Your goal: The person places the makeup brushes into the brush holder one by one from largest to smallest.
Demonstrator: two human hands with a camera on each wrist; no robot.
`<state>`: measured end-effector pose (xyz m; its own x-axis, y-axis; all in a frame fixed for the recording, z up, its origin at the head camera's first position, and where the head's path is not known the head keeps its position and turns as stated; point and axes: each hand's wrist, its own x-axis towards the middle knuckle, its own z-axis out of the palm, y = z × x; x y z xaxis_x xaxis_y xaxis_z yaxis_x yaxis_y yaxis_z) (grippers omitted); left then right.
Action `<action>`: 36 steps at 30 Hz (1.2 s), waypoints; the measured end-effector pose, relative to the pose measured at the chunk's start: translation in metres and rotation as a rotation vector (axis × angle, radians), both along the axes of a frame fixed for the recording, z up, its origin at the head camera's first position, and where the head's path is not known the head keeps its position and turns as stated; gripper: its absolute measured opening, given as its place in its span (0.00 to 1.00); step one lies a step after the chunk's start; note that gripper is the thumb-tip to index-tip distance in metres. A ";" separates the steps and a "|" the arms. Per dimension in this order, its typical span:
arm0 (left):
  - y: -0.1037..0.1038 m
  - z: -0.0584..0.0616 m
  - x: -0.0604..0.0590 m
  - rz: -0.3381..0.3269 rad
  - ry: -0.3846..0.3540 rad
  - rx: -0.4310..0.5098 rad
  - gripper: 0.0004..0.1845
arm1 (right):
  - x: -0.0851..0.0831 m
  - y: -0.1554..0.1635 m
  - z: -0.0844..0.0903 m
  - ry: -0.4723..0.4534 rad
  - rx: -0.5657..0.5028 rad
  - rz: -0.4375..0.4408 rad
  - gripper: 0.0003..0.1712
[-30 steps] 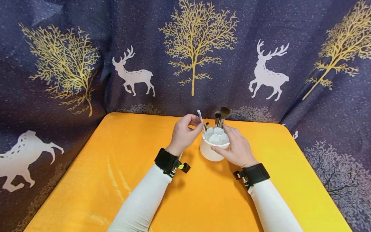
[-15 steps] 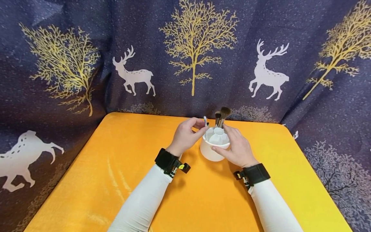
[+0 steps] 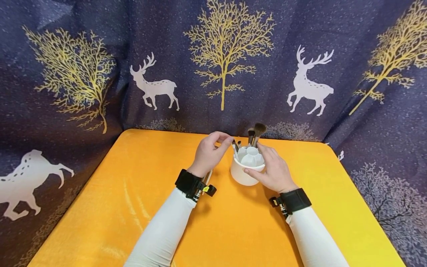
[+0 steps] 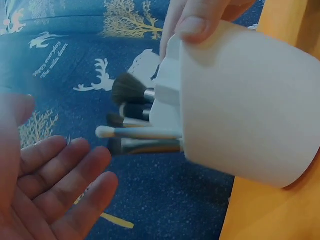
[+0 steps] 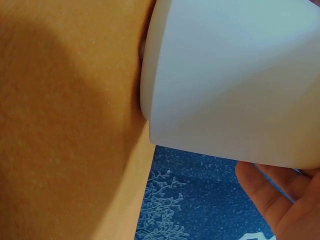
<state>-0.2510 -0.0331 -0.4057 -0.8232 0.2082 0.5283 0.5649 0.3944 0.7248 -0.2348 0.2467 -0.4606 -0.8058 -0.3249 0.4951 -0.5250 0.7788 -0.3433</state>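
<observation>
A white round brush holder [image 3: 241,175] stands on the orange table [image 3: 150,207] near its far edge. My right hand [image 3: 273,168] grips it from the right, thumb at the front of the rim and fingers round the back. Several makeup brushes [image 3: 256,132] stick up from its slots, a white-handled one [image 3: 235,149] among them at the left. My left hand [image 3: 210,154] hovers just left of the holder. In the left wrist view its fingers [image 4: 60,185] are relaxed and hold nothing, a short way from the brush heads [image 4: 129,90]. The right wrist view shows the holder's wall [image 5: 235,75].
A dark blue curtain [image 3: 100,55] with gold trees and white deer hangs right behind the table and down its left and right sides. Thin stick-like shapes [image 3: 208,176] show under my left wrist; I cannot tell what they are.
My left hand lowered the white-handled brush into the holder, let go of it and drew back slightly to the left. The right hand kept its grip on the holder.
</observation>
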 end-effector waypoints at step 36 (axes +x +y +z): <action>-0.038 -0.015 -0.027 0.186 -0.123 -0.140 0.11 | 0.001 0.000 0.001 -0.022 0.015 -0.008 0.62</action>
<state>-0.2781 -0.0713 -0.4209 -0.9104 0.1111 0.3985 0.3842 0.5845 0.7147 -0.2338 0.2467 -0.4593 -0.8187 -0.3260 0.4727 -0.5115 0.7880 -0.3425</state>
